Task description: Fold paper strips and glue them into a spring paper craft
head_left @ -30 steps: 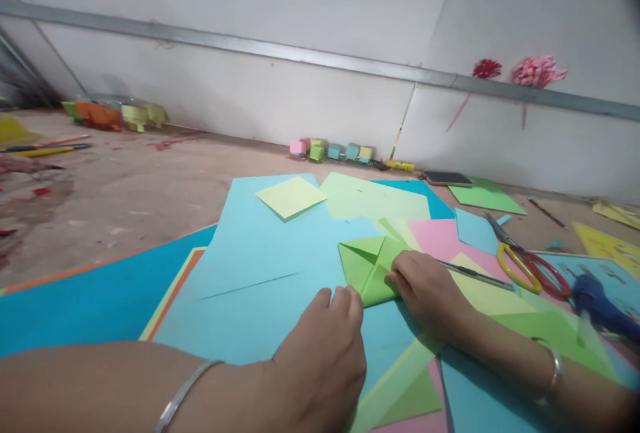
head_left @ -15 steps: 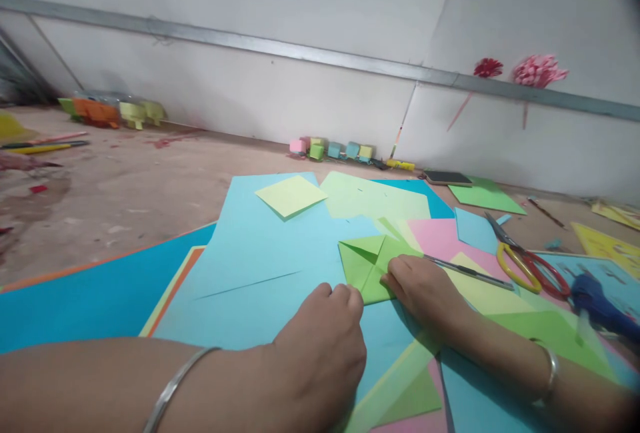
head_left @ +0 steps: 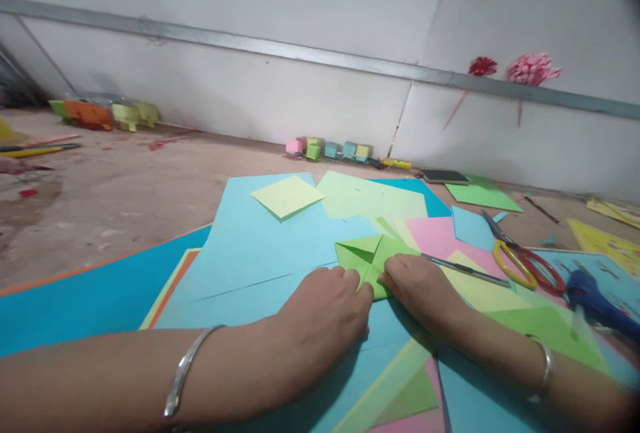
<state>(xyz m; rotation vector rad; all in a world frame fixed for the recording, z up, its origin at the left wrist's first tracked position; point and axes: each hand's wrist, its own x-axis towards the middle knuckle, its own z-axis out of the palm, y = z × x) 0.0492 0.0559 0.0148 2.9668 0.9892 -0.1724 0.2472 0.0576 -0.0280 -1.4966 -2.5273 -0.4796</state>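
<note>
A green paper (head_left: pixel 358 254) with its corners folded toward the middle lies on a large light blue sheet (head_left: pixel 240 246). One flap at its far left stands slightly raised. My left hand (head_left: pixel 327 313) is closed at the paper's near left corner, fingertips on the edge and partly hidden. From the right, my right hand (head_left: pixel 417 283) presses on the paper with fingers bent together. A pale yellow paper square (head_left: pixel 287 198) rests beyond the left hand. Just right of the green paper lies a pen (head_left: pixel 467 270).
Scissors (head_left: pixel 520 256) with red and yellow handles and a blue glue gun (head_left: pixel 595 296) lie at the right. Layered coloured sheets (head_left: pixel 440 240) spread around the hands. Small paper blocks (head_left: pixel 330 149) line the wall, and a dark phone-like slab (head_left: pixel 444 176) sits at the back right.
My left hand has moved forward and slightly right, onto the near corner of the green paper. My right hand stays on the paper. The whole view has shifted slightly.
</note>
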